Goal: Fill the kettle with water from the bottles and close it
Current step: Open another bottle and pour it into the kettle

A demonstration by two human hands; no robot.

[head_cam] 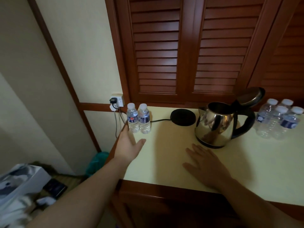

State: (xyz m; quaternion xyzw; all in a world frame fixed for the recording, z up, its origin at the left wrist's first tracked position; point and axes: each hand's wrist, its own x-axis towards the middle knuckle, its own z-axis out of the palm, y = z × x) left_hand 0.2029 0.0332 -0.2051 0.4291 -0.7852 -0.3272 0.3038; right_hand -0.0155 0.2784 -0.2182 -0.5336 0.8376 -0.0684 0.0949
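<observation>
Fingers of the left hand (pixel 127 146) reach straight, unclenched toward two full, capped clear plastic water bottles (pixel 139 118) at the counter's corner; they look thin-walled and squashy, best gripped mid-body. The right hand (pixel 203 162) lies flat.

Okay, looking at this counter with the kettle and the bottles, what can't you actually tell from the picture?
Head view only:
- Kettle: water level inside, too dark.
- Right bottles: exact count, they overlap.
- Left bottles: label text too small.
- Left hand: whether it touches them.
</observation>
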